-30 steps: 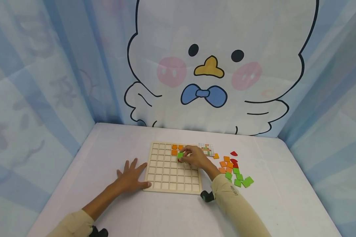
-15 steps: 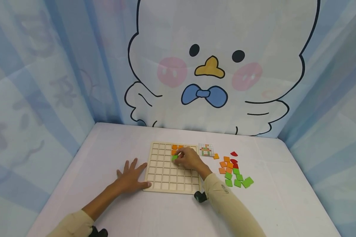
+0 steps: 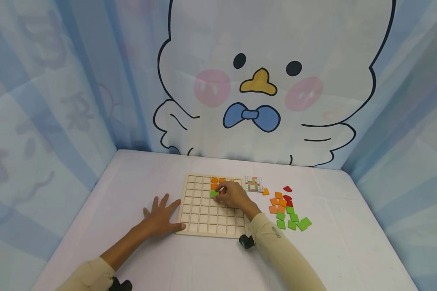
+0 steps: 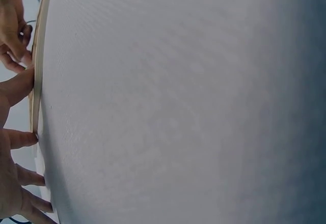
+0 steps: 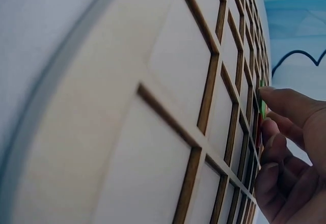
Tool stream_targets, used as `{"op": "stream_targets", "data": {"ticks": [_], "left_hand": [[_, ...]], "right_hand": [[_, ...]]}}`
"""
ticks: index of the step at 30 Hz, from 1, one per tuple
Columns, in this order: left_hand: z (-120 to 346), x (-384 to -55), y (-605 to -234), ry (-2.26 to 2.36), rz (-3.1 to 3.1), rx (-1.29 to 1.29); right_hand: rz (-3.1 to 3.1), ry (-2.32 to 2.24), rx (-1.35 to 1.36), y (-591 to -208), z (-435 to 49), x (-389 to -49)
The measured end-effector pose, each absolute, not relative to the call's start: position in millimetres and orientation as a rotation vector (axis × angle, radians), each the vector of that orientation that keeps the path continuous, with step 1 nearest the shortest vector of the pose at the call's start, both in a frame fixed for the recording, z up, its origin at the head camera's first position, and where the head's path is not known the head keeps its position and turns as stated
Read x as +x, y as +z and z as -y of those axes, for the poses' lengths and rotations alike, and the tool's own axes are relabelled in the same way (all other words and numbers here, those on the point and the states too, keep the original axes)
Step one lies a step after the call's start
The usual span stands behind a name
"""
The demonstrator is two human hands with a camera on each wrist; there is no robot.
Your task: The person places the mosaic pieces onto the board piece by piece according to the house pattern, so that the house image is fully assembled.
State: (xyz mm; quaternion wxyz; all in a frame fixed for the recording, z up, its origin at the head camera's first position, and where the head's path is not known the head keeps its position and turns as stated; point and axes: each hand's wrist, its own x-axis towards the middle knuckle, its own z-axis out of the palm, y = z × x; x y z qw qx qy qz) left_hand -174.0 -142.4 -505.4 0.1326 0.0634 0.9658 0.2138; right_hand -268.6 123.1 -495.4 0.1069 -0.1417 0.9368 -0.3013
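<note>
A wooden grid board point(image 3: 204, 220) lies on the white table. My left hand point(image 3: 160, 218) is spread at its left side, with the thumb on the lower left corner; in the left wrist view its fingertips touch the board's edge point(image 4: 37, 56). On the upper part of the board, my right hand point(image 3: 234, 196) pinches a small green square tile point(image 3: 213, 194) at a cell, thumb and index finger at its edge. The right wrist view shows the thumb against the green tile, beside a red piece. Orange tiles point(image 3: 214, 186) fill cells just above; my right hand partly hides this area.
A printed pattern card point(image 3: 253, 184) lies right of the board. Farther right are loose orange tiles point(image 3: 274, 201), red pieces point(image 3: 287, 188) and green tiles point(image 3: 292, 224), several of each colour. A patterned curtain point(image 3: 211, 133) stands behind the table.
My right hand has moved left and slightly down with the green tile, from over the red piece to the cell left of it. The left hand has stayed in place.
</note>
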Motion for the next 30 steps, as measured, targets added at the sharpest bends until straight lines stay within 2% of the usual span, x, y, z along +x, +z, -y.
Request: {"op": "stream_targets", "data": {"ticks": [20,30], "left_hand": [[142,-171,-499,0.622,-2.814,0.211],[142,-170,-499,0.638,-2.807,0.208]], "right_hand": [[-2.724,-0.892,-0.420,-492,-123,-269],[-2.756,-0.958,-0.451,-488,-144,-267]]}}
